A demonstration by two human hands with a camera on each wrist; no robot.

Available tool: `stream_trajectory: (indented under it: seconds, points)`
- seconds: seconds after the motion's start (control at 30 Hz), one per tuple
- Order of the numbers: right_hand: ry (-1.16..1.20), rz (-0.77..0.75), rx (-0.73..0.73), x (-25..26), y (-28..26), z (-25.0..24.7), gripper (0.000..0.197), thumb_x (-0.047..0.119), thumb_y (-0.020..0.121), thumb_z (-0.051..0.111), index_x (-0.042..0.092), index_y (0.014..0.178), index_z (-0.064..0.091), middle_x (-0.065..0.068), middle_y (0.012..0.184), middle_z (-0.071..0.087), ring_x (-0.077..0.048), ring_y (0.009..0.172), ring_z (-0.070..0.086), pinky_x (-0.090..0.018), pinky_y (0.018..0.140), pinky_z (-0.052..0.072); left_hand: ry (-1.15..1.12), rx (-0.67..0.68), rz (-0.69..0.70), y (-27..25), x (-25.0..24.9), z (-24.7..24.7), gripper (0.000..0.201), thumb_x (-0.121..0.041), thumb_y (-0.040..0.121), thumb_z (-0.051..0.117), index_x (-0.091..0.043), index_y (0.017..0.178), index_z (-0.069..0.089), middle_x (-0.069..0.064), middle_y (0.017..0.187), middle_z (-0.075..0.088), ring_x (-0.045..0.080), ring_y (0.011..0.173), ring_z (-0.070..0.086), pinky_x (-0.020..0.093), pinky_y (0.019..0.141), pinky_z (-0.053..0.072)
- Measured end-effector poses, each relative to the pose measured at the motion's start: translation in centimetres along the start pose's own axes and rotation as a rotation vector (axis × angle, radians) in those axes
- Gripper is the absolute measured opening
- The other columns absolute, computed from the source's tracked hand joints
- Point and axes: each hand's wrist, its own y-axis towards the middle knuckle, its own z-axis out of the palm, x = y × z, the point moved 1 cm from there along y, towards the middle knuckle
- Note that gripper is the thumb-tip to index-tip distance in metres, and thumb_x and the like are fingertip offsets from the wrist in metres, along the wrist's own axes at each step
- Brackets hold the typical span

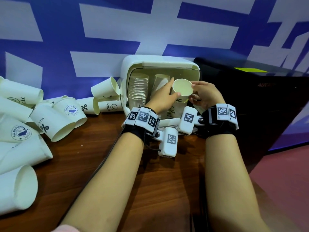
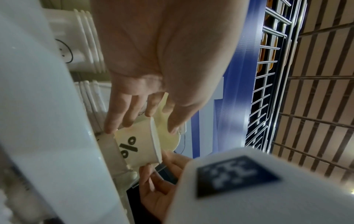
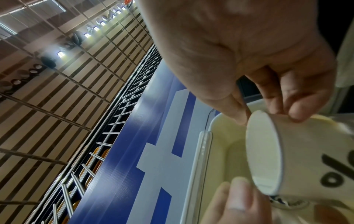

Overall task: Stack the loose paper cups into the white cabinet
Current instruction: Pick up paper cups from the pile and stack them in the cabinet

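Both hands hold one paper cup (image 1: 182, 89) at the open front of the white cabinet (image 1: 133, 64), which stands on the wooden counter (image 1: 133, 173) against the blue and white wall (image 1: 117, 30). The cup is upright, its mouth open upward, and carries a black "%" mark on its side; it sits in the top of a cup stack (image 1: 175, 111) at the right of the cabinet interior. The left hand (image 1: 163, 97) forms a partly closed grip on the cup: the thumb lies at the near rim and the fingers reach round the far left side. The right hand (image 1: 204, 96) pinches the right rim between thumb and fingertips. A tall stack of nested cups (image 1: 138, 88) occupies the left of the interior, with a shorter, tilted stack (image 1: 160, 82) beside it. Loose paper cups (image 1: 55, 118) lie on their sides on the counter left of the cabinet. A black appliance (image 1: 250, 101) stands just right of the cabinet.
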Motion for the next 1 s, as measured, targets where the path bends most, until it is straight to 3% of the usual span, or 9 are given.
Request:
stream_trajectory:
  seconds: [0.1,0.17,0.23,0.37,0.5,0.63,0.8,0.9,1.0]
  points:
    - [0.025,0.034,-0.017,-0.2,0.3,-0.1,0.01,0.014,0.098,0.051,0.018,0.1,0.06,-0.006,0.082,0.056,-0.011,0.06,0.052,-0.025,0.061,0.052,-0.015,0.024,-0.036,-0.2,-0.2,-0.2,0.068,-0.031,0.094,0.055,-0.025,0.152,0.019,0.002,0.16,0.017,0.024,0.143,0.025,0.048,0.109,0.037]
    - [0.032,0.039,-0.033,-0.2,0.5,-0.3,0.01,0.012,0.097,0.054,0.016,0.105,0.058,-0.004,0.074,0.05,-0.008,0.048,0.049,-0.026,0.063,0.053,-0.016,0.042,-0.046,-0.5,-0.5,-0.3,0.064,-0.029,0.096,0.053,-0.024,0.152,0.023,0.004,0.159,0.02,0.024,0.141,0.029,0.046,0.109,0.038]
    - [0.016,0.053,-0.032,-0.1,0.6,-0.3,0.003,0.011,0.095,0.056,0.014,0.095,0.059,-0.003,0.068,0.047,-0.008,0.041,0.047,-0.028,0.063,0.053,-0.033,0.059,-0.053,-0.9,-0.9,-0.4,0.059,-0.025,0.097,0.052,-0.022,0.151,0.027,0.005,0.157,0.026,0.024,0.138,0.034,0.044,0.108,0.04]
    - [-0.065,0.079,0.01,-0.1,0.8,-0.4,0.017,0.017,0.095,0.059,0.011,0.08,0.053,-0.001,0.066,0.045,-0.007,0.039,0.047,-0.03,0.067,0.053,-0.056,0.095,-0.058,-1.6,-1.5,-0.8,0.046,-0.02,0.098,0.051,-0.015,0.143,0.042,0.006,0.147,0.041,0.022,0.13,0.045,0.044,0.104,0.044]
    - [-0.131,0.059,0.147,0.6,-0.1,0.4,0.016,0.021,0.097,0.056,0.011,0.085,0.06,-0.001,0.068,0.054,-0.012,0.057,0.054,-0.025,0.062,0.052,-0.074,0.138,-0.07,-2.4,-2.4,-1.6,0.033,-0.017,0.098,0.05,-0.012,0.131,0.053,0.01,0.128,0.057,0.025,0.114,0.059,0.04,0.092,0.051]
    - [-0.216,-0.052,0.29,2.2,-1.7,2.2,0.018,0.02,0.099,0.053,0.012,0.084,0.06,-0.002,0.068,0.057,-0.014,0.061,0.059,-0.026,0.067,0.052,-0.068,0.143,-0.067,-3.0,-3.4,-3.4,0.023,-0.016,0.098,0.05,-0.013,0.12,0.059,0.009,0.119,0.064,0.022,0.106,0.064,0.037,0.089,0.052]
    - [-0.29,-0.157,0.369,4.0,-3.9,5.0,0.021,0.022,0.101,0.048,0.01,0.088,0.06,-0.001,0.066,0.059,-0.014,0.063,0.061,-0.027,0.066,0.052,0.003,0.054,-0.096,-4.2,-4.7,-6.9,0.013,-0.02,0.097,0.052,-0.021,0.088,0.062,0.002,0.099,0.068,0.017,0.091,0.067,0.037,0.087,0.054]
    - [-0.288,-0.197,0.442,4.5,-5.4,6.9,0.021,0.022,0.102,0.047,0.009,0.09,0.059,-0.003,0.071,0.061,-0.017,0.067,0.061,-0.031,0.07,0.053,0.102,0.006,-0.139,-5.6,-5.1,-9.0,0.014,-0.025,0.096,0.054,-0.021,0.086,0.064,0.005,0.1,0.07,0.022,0.097,0.068,0.04,0.088,0.056]
    - [-0.316,-0.224,0.534,4.8,-7.0,8.7,0.019,0.02,0.102,0.047,0.009,0.091,0.057,-0.005,0.075,0.061,-0.017,0.071,0.061,-0.03,0.07,0.053,0.19,-0.014,-0.219,-7.1,-5.1,-11.3,0.017,-0.029,0.096,0.054,-0.016,0.098,0.065,0.003,0.103,0.069,0.018,0.097,0.068,0.037,0.087,0.056]
